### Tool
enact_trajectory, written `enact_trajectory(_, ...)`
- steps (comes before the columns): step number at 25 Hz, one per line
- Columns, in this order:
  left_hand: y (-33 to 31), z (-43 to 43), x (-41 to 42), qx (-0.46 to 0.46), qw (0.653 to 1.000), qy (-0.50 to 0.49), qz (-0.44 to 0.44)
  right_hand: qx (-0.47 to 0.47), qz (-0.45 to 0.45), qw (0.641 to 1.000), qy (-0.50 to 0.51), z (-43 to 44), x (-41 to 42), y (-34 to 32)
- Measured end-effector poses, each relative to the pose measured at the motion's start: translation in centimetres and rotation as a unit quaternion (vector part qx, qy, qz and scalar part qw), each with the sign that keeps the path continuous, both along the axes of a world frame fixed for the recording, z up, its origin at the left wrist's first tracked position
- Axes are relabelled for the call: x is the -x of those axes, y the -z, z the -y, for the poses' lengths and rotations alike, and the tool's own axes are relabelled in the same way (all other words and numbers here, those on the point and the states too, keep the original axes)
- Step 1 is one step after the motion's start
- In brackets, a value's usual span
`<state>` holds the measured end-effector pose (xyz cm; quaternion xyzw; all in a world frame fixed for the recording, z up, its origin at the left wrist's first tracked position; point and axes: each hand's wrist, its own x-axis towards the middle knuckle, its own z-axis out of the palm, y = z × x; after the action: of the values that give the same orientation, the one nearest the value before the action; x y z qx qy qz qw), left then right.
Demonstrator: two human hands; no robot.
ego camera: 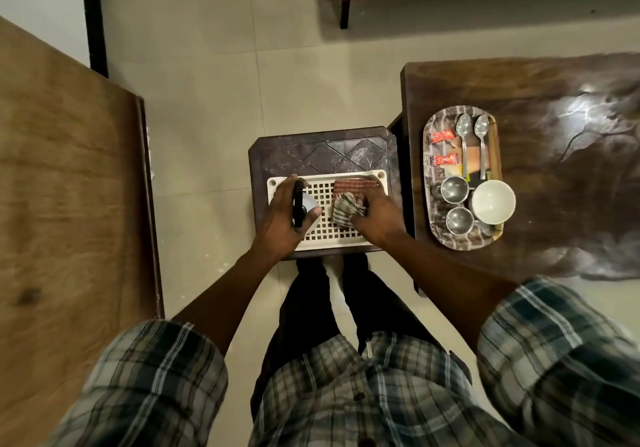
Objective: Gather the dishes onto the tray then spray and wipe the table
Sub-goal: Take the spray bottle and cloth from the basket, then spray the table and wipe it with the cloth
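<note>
The dishes look gathered. On the oval tray [460, 244] two spoons [464, 127] lie side by side at its far end and two red sachets [441, 136] sit along its left edge. Two steel cups [454, 189] and a white bowl [493, 202] stand at its near end. So the step in hand is, I judge, taking up the cleaning things. Left of the tray, on a low dark stool [322, 155], sits a white lattice rack [329, 244], and both hands are over it. The left hand [282, 219] is wrapped round the spray bottle [298, 204], fingers curled about its black head. The right hand [375, 216] pinches a bunched checked cloth [346, 205]. Whether the bottle is clear of the rack cannot be told. To do this well, lift the bottle straight up and settle a finger on the trigger before turning toward the tray. Fold the cloth into a flat pad rather than a loose bunch, so that a broad face meets the wood. The tray stands on the very desk [554, 169] to be wiped, so aim the spray at the bare wood right of the tray and keep the mist off the dishes. The desk is dark and glossy with strong grain, and a bright sheen shows right of the tray, so the cloth should glide and any streak will likely show. The tray is marbled with a raised rim. The cups are round polished steel and the bowl looks glazed. The rack appears to be stiff plastic pierced with square holes, and the cloth is soft woven stuff.
</note>
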<state>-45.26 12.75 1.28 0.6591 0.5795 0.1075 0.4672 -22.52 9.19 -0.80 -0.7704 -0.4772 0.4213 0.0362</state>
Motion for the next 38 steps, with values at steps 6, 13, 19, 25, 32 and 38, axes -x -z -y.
enact_trajectory(6, -4.2, -0.5, -0.7, -0.039, 0.999, -0.018, 0.019, -0.044, -0.3, 0.864, 0.402, 1.9, 0.1, -6.2)
enact_trajectory(13, -13.3, 2.0, -2.6, -0.019, 0.986, -0.076, 0.145, -0.074, -0.502, 0.686, 0.522, 7.1, -1.3, -13.8)
enact_trajectory(19, -18.5, 6.4, -8.0, 0.0, 0.982, -0.047, 0.184, -0.176, -0.495, 0.598, 0.606, 16.2, -6.0, -17.9)
enact_trajectory(25, -20.5, 13.0, -17.9, 0.044, 0.983, 0.013, 0.176, -0.253, -0.443, 0.563, 0.65, 28.3, -13.4, -19.7)
enact_trajectory(32, -22.5, 23.1, -30.1, 0.018, 0.978, 0.096, 0.183, -0.293, -0.426, 0.544, 0.661, 41.1, -24.0, -20.9)
enact_trajectory(38, -24.1, 28.8, -39.8, -0.006, 0.975, 0.123, 0.183, -0.319, -0.406, 0.54, 0.665, 48.9, -34.2, -21.7)
